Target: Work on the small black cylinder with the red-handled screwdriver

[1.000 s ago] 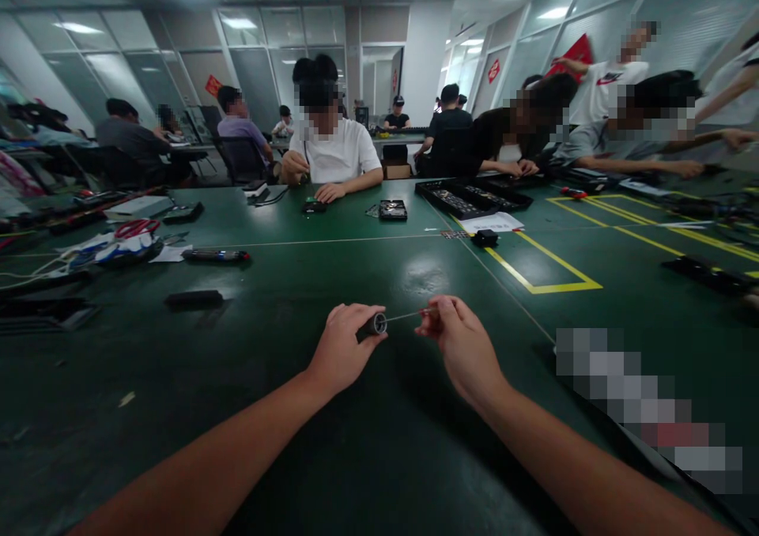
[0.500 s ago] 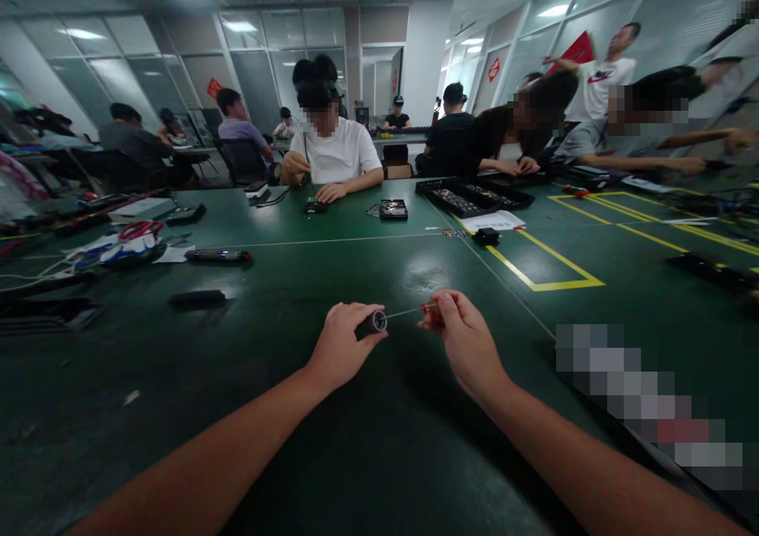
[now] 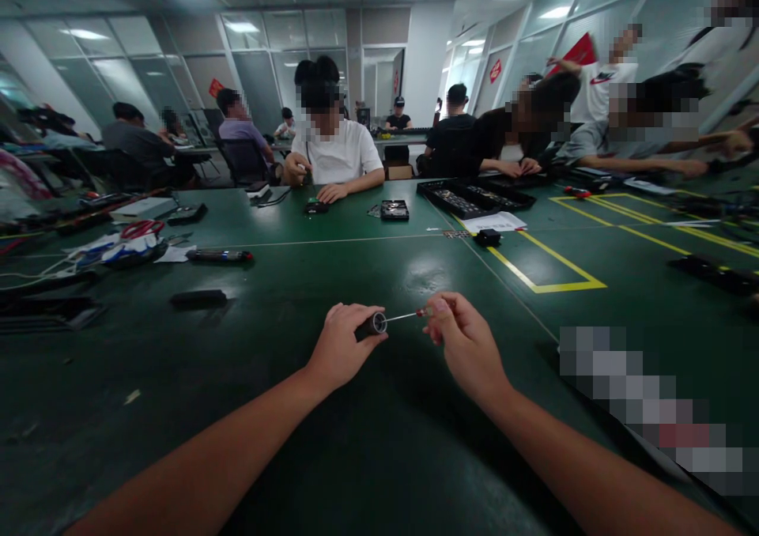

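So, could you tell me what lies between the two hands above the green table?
In the head view, a thin metal rod spans the gap, running from the black cylinder in the left hand to the right hand.

Most of the dark cylinder (image 3: pixel 372 325) is hidden inside the left hand (image 3: pixel 342 349); the thin bit's (image 3: pixel 403 315) far end is covered by the right hand's (image 3: pixel 464 340) fingers.

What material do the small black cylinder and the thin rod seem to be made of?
The black cylinder in the left hand looks like matte plastic or rubber, with a pale rim. The thin rod, pinched by the right hand, is probably metal: silvery, with a glint.
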A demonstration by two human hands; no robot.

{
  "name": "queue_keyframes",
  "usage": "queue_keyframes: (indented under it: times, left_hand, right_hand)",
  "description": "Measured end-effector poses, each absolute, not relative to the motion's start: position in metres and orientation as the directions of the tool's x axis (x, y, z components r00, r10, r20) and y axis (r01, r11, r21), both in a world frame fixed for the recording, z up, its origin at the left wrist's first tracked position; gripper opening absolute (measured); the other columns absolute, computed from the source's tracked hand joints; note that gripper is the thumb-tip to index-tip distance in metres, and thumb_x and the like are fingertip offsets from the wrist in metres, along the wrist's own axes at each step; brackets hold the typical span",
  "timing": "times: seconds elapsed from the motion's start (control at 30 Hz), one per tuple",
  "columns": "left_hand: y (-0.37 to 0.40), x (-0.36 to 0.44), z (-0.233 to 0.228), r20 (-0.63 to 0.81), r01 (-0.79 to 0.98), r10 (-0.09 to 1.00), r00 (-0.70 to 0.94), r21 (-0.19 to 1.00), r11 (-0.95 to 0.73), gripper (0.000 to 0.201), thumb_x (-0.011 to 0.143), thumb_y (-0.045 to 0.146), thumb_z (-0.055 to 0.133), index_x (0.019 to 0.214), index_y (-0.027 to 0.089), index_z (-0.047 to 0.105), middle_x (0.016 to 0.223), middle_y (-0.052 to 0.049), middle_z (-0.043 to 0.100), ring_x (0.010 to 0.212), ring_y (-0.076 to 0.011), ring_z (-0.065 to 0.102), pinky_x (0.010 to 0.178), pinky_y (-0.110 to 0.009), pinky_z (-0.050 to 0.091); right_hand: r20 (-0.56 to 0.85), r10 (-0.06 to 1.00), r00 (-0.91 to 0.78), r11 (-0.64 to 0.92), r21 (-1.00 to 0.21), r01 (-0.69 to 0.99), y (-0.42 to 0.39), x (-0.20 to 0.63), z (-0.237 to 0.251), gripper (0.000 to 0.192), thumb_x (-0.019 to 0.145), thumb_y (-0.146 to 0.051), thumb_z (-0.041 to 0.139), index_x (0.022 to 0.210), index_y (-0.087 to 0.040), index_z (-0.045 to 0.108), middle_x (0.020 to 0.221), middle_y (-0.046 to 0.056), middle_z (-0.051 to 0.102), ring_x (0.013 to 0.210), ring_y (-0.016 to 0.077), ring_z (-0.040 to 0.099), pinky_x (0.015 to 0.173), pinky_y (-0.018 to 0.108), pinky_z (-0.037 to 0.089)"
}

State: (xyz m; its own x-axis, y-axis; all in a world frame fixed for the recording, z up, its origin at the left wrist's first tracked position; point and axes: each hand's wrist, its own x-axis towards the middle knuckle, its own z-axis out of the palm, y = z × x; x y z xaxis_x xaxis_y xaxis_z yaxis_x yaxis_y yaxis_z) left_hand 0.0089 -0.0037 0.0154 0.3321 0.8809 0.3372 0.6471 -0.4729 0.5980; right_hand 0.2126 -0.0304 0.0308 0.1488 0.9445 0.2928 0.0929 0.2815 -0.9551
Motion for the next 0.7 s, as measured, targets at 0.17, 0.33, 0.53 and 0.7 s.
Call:
queue_keyframes:
  times: [0.17,0.33,0.53,0.7]
  left_hand:
    - [-0.005,0.010,0.012,0.344,0.640,0.872,0.348,0.593,-0.489,0.038,0.086,0.022,0.076,0.122,0.026,0.068,0.120,-0.003,0.072,0.116,-0.0239,0.062,0.117,-0.057,0.027]
    - [-0.005,0.010,0.011,0.336,0.648,0.875,0.350,0.587,-0.485,0.037,0.086,0.022,0.076,0.122,0.026,0.068,0.120,-0.003,0.072,0.117,-0.0237,0.062,0.118,-0.057,0.026]
    - [-0.001,0.008,0.011,0.343,0.661,0.887,0.309,0.593,-0.460,0.036,0.086,0.020,0.075,0.122,0.024,0.068,0.120,-0.005,0.071,0.113,-0.0253,0.063,0.113,-0.056,0.033]
    - [-0.001,0.008,0.013,0.314,0.679,0.897,0.311,0.588,-0.440,0.036,0.086,0.019,0.074,0.122,0.024,0.068,0.119,-0.005,0.072,0.113,-0.0262,0.063,0.113,-0.058,0.033]
  right_hand:
    - [0.290,0.935,0.204,0.256,-0.950,0.180,-0.034,0.215,0.035,0.047,0.095,-0.062,0.052,0.081,-0.022,0.072,0.072,0.004,0.069,0.062,0.0180,0.058,0.059,0.032,0.045]
    - [0.319,0.923,0.215,0.246,-0.919,0.308,-0.034,0.214,0.038,0.038,0.097,-0.052,0.053,0.084,-0.022,0.074,0.071,0.003,0.070,0.063,0.0201,0.061,0.063,0.034,0.046]
    - [0.301,0.939,0.164,0.261,-0.938,0.229,-0.033,0.210,0.027,0.025,0.095,-0.039,0.056,0.115,-0.024,0.059,0.082,0.001,0.067,0.073,0.0211,0.064,0.067,0.035,0.047]
    - [0.338,0.931,0.141,0.307,-0.930,0.204,-0.033,0.210,0.027,0.015,0.094,-0.038,0.058,0.100,-0.024,0.060,0.086,0.003,0.067,0.080,0.0211,0.063,0.073,0.036,0.047]
